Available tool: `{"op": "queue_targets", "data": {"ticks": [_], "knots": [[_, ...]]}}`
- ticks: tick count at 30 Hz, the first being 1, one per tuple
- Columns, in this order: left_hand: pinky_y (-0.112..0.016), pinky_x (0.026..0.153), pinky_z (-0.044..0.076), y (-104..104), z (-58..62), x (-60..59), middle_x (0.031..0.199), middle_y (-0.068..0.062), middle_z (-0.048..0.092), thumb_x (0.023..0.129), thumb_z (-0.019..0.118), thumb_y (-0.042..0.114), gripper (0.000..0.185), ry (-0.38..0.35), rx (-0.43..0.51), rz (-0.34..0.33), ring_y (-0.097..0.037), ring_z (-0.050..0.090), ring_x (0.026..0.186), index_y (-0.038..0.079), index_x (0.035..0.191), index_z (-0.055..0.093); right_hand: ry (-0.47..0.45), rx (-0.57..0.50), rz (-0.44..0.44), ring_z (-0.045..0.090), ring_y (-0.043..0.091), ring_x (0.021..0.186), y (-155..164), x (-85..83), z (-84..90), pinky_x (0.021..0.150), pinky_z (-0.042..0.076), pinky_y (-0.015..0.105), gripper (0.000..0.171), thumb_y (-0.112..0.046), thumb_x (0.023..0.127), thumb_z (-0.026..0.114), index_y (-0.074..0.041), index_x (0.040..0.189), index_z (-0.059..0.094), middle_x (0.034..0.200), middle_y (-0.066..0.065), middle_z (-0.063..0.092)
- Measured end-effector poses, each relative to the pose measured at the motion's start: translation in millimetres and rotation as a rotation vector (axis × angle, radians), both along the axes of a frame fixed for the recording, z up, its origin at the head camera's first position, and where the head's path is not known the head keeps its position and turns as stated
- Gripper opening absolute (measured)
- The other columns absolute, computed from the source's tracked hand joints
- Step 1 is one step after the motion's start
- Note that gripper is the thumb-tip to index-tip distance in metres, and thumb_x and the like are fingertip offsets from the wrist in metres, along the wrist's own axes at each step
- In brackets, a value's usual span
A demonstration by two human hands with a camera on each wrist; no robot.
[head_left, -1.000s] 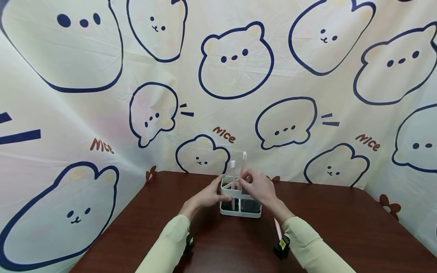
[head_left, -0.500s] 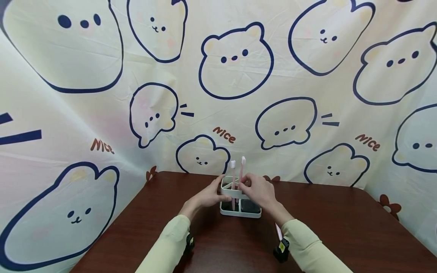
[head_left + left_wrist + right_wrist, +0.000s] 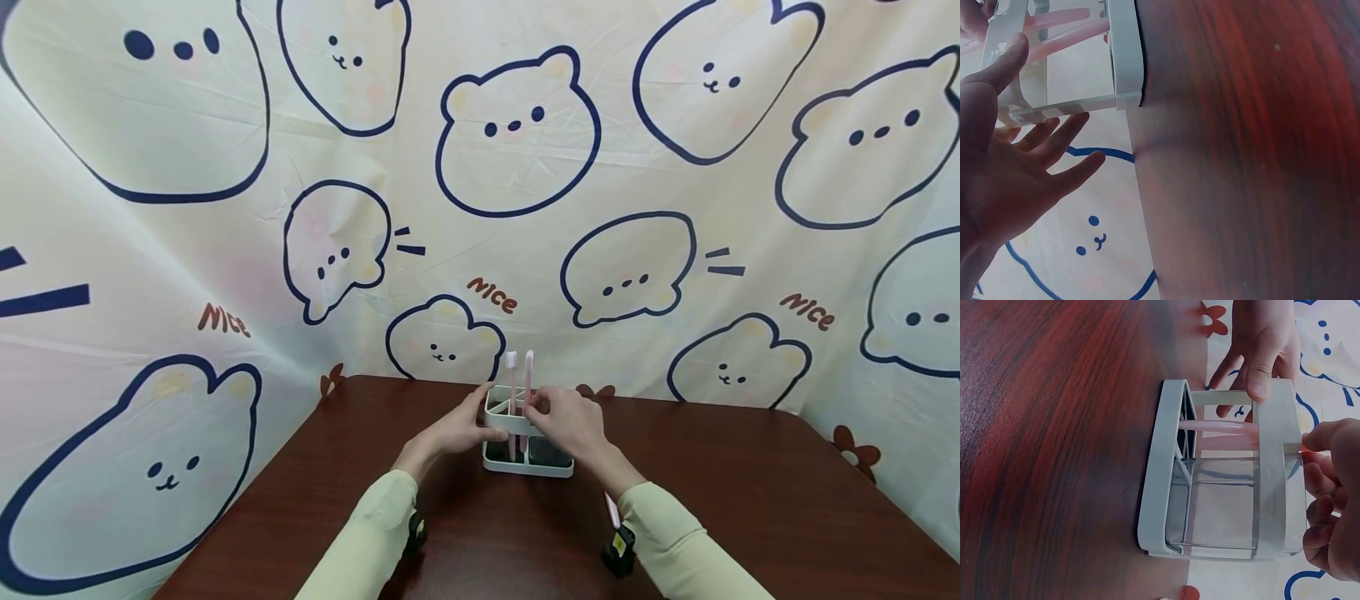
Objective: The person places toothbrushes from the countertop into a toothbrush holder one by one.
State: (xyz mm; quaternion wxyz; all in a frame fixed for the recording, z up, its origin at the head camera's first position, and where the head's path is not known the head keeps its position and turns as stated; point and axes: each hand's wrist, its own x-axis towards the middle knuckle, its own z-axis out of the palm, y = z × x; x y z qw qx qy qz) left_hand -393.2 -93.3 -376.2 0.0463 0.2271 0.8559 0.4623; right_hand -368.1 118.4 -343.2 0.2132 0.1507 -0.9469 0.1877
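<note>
Head view: we see the left hand (image 3: 457,428) grip a holder (image 3: 528,470). Beside this hand, the right hand (image 3: 572,421) pinches a toothbrush (image 3: 528,372).

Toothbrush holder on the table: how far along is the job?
Done, apparently: one toothbrush stands in the holder. In hand: the right hand pinches a second toothbrush, its handle already inside the holder, which the left hand grips. Remaining, probably: releasing that brush; a pink item on the table, partly hidden by the right sleeve, may come next.
</note>
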Motion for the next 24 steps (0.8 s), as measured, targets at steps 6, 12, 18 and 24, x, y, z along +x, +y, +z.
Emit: {"op": "queue_targets", "data": {"ticks": [6,12,18,24], "knots": [[-0.062,0.115,0.029,-0.2,-0.6,-1.4,0.15,-0.013,0.036,0.089,0.075,0.03,0.087,0.008,0.004,-0.008,-0.032,0.041,0.132,0.022,0.156,0.021,-0.001,0.02,-0.007,0.048,0.01,0.053,-1.0,-0.3,-0.2,0.046,0.036,0.027,0.017,-0.036,0.091,0.069,-0.02,0.092,0.075,0.075,-0.004,0.07],[-0.062,0.114,0.029,-0.2,-0.9,-0.6,0.15,-0.014,0.036,0.089,0.075,0.03,0.087,0.016,0.004,-0.01,-0.032,0.041,0.132,0.02,0.156,0.021,-0.009,0.02,-0.019,0.048,0.011,0.053,-0.7,0.4,0.5,0.045,0.035,0.028,0.017,-0.036,0.091,0.069,-0.021,0.093,0.075,0.072,-0.005,0.068],[-0.063,0.113,0.03,-1.1,-0.8,0.4,0.152,-0.015,0.034,0.089,0.075,0.03,0.088,0.005,0.011,-0.005,-0.033,0.041,0.132,0.02,0.157,0.02,-0.01,0.02,-0.02,0.047,0.012,0.051,0.9,1.6,0.6,0.044,0.034,0.028,0.017,-0.037,0.091,0.068,-0.021,0.088,0.073,0.066,-0.006,0.063],[-0.064,0.114,0.029,-1.1,-0.6,0.0,0.153,-0.014,0.033,0.089,0.075,0.03,0.088,0.009,0.012,-0.006,-0.033,0.04,0.135,0.021,0.157,0.021,-0.002,-0.005,-0.004,0.045,0.012,0.05,5.7,4.5,0.8,0.045,0.033,0.028,0.017,-0.037,0.092,0.068,-0.022,0.086,0.073,0.059,-0.007,0.056]]}}
